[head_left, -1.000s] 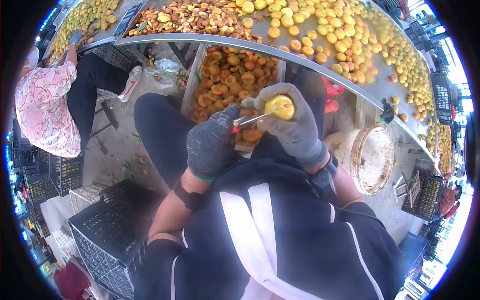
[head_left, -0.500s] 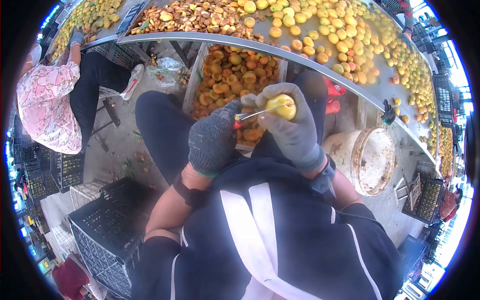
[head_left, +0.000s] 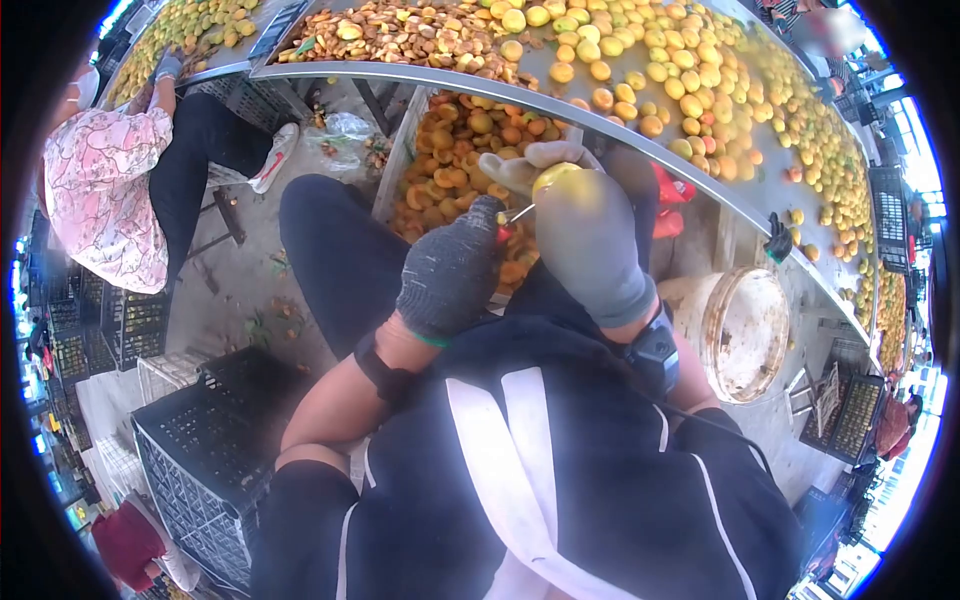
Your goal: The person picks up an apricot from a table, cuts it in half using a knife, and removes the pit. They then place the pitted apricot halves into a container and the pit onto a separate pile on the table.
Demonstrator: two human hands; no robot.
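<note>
Above the crate (head_left: 396,160) of apricot halves (head_left: 460,150), the right hand (head_left: 595,235) clasps an apricot (head_left: 550,178), the left hand (head_left: 450,275) a knife (head_left: 515,214), a bucket (head_left: 715,330) beside the crate.

Open-air fruit-processing yard. A long metal table (head_left: 765,190) carries loose apricots (head_left: 700,70) in bulk; a crate of halved fruit (head_left: 455,150) sits beneath. Black plastic crates (head_left: 190,450) and a seated co-worker (head_left: 100,190) flank it.
</note>
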